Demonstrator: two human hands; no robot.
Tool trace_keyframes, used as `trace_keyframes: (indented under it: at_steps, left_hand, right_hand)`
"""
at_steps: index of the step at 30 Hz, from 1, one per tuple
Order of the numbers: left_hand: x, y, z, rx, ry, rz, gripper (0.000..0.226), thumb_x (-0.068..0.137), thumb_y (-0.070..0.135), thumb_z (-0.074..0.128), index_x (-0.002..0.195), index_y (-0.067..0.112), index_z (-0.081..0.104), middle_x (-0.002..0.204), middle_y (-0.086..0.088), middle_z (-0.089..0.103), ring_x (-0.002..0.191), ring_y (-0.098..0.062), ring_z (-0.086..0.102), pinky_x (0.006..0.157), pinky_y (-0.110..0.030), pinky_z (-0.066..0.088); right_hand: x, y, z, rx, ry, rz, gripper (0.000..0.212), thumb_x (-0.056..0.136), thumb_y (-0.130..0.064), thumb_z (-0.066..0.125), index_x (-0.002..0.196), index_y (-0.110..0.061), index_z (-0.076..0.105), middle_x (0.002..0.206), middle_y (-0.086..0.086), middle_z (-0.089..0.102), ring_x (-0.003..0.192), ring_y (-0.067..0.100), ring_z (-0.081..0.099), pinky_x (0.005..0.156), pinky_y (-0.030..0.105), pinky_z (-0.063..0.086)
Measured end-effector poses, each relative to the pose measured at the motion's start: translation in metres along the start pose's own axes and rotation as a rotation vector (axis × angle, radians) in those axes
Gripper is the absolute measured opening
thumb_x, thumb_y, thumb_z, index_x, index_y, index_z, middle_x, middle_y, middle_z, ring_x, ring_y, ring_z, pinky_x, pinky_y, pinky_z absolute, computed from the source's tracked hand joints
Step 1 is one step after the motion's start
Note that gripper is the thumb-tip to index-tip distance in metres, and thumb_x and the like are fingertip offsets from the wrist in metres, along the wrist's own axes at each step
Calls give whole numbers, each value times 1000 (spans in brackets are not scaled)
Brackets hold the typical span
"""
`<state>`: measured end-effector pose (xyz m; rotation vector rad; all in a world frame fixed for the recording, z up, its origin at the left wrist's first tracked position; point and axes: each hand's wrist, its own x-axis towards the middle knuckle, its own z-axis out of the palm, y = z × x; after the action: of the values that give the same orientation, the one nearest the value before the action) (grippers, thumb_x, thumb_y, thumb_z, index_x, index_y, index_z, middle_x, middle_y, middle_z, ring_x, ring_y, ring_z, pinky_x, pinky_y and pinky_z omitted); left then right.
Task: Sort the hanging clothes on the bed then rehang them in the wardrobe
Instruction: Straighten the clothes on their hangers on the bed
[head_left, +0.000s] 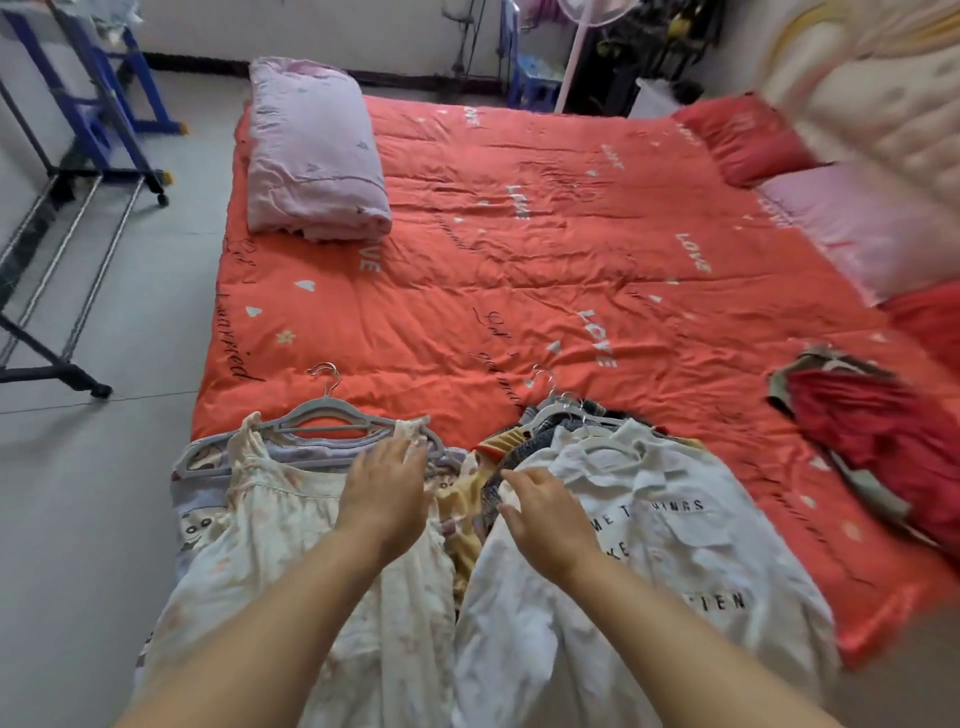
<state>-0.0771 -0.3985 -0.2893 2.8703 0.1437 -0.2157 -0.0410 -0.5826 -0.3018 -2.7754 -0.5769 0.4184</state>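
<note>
Left hand (387, 483) and right hand (540, 512) spread above dress pile (260, 545) and shirt pile (675, 561); third pile (872, 431) apart.

Before you, the coral-red quilted bed cover (519, 260) is stitched cloth with a faint satin sheen, glossier along its near right edge. The folded lilac quilt (317, 156) is matt, crumpled cloth. The flat grey hanger (322, 422) looks matt, though you cannot tell whether it is plastic or flocked. Its hook (327, 375) is bright metal. The cream floral garment (291, 519) is thin, crinkled cloth. The white shirt with black printed letters (649, 545) is matt and creased. The bundled red garment (872, 426) is soft cloth. The grey floor (104, 493) is smooth with a dull shine, and the clothes rack's thin rails (112, 249) are shiny metal.
</note>
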Motion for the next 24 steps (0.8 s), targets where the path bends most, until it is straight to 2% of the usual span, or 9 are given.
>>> trace_keyframes:
  at_steps: [3, 6, 10, 15, 18, 24]
  left_hand:
    - [-5, 36, 0, -7, 5, 67, 47, 89, 29, 53, 133, 19, 44, 137, -3, 43, 130, -23, 35, 105, -35, 26]
    - [-8, 70, 4, 13, 6, 88, 40, 88, 28, 49, 128, 21, 48, 129, 0, 49, 122, -22, 41, 98, -33, 31]
    - [-5, 118, 14, 35, -23, 95, 42, 91, 34, 51, 130, 20, 44, 136, 1, 43, 128, -21, 37, 102, -35, 30]
    - [7, 188, 32, 118, -57, 31, 45, 93, 39, 47, 134, 22, 40, 136, 3, 42, 127, -19, 37, 102, -33, 29]
    - [13, 226, 43, 128, -71, -34, 45, 93, 39, 46, 134, 21, 39, 137, 2, 42, 127, -19, 38, 103, -34, 29]
    - [23, 269, 64, 104, -115, -111, 49, 95, 37, 45, 139, 20, 34, 146, 2, 33, 134, -19, 30, 107, -35, 24]
  right_hand:
    - [-30, 30, -18, -6, 10, 46, 44, 96, -29, 45, 139, -21, 40, 136, 2, 44, 123, 22, 42, 99, 33, 35]
    - [-53, 64, -34, 6, 9, 108, 44, 97, -30, 43, 140, -22, 38, 137, 0, 42, 124, 22, 41, 101, 33, 34]
    - [-71, 115, -50, 21, 29, 134, 45, 97, -32, 43, 141, -22, 37, 138, 0, 42, 127, 21, 40, 104, 34, 32]
    - [-81, 194, -63, 84, 9, 91, 39, 97, -27, 44, 135, -18, 45, 135, 2, 45, 125, 21, 42, 103, 34, 34]
    - [-85, 239, -70, 104, -22, 54, 41, 97, -29, 45, 137, -23, 43, 138, -1, 43, 127, 18, 40, 105, 32, 32]
    - [-70, 296, -79, 101, -79, 30, 39, 96, -28, 47, 135, -24, 44, 133, 1, 48, 124, 19, 43, 103, 32, 34]
